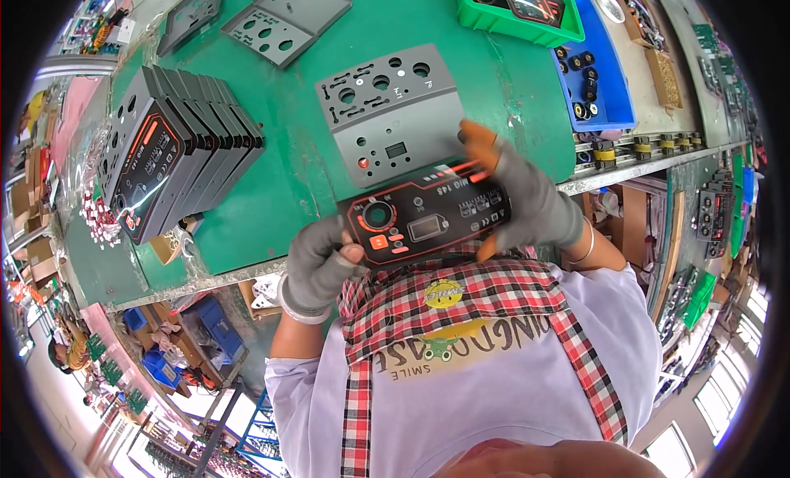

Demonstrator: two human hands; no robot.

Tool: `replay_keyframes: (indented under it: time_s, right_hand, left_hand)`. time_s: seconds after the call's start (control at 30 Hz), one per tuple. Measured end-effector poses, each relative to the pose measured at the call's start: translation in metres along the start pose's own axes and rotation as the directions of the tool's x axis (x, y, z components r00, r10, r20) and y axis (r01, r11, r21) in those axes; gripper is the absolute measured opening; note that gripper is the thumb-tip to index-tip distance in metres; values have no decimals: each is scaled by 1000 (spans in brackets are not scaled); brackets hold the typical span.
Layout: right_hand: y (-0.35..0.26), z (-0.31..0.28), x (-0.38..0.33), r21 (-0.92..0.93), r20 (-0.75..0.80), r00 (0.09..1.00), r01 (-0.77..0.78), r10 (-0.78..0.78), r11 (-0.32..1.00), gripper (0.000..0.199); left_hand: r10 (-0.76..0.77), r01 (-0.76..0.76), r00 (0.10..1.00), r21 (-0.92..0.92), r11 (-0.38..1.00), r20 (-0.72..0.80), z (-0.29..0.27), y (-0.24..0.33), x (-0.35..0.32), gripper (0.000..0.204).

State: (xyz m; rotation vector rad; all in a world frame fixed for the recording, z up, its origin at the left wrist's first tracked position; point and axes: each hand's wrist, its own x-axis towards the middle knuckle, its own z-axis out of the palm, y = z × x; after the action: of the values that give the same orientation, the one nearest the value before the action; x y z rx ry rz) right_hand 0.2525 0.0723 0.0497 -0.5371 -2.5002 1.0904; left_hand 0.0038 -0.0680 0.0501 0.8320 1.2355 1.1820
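Observation:
A black control-panel faceplate (pixel 451 205) with orange trim, a round opening and a small rectangular window is held up at the table's near edge. My left hand (pixel 317 265), in a grey glove with a bare fingertip showing, pinches its left end. Across its right end, my right hand (pixel 536 200) spans from the upper to the lower edge, fingers closed against it; this glove is grey with orange-brown fingertips. Just beyond lies a bent grey metal panel (pixel 428 120) with round holes, slots and a rectangular cutout. The faceplate's near edge overlaps it in view.
On the left stands a stack of grey panels (pixel 206 140) fitted with black faceplates. More bare grey panels (pixel 317 9) lie at the far left. A green bin (pixel 527 32) holds black faceplates; beside it a blue bin (pixel 613 120) contains black knob-like parts. The green table (pixel 280 165) has a metal-edged front.

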Motion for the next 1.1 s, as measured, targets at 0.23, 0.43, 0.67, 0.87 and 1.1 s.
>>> replay_keyframes:
  time_s: [0.23, 0.43, 0.67, 0.87, 1.1]
  right_hand:
    - [18, -1, 15, 760, -11, 725, -441, 689, 477, 18]
    - [60, 16, 25, 544, -149, 740, -492, 656, 679, 20]
    - [77, 23, 29, 444, -195, 744, -514, 639, 734, 21]
    - [74, 22, 30, 454, -170, 733, -535, 658, 713, 22]
    - [77, 23, 28, 390, -191, 733, -553, 653, 736, 22]
  left_hand:
    - [37, -36, 999, 29, 999, -23, -18, -11, 31, 28]
    - [-12, 154, 964, 519, 841, -266, -12, -23, 62, 22]
    - [-138, 259, 939, 382, 887, -315, -11, -24, 68, 23]
    - [-136, 256, 945, 413, 874, -297, -13, -26, 68, 22]
    - [-131, 250, 948, 423, 871, -291, -13, -25, 68, 20]
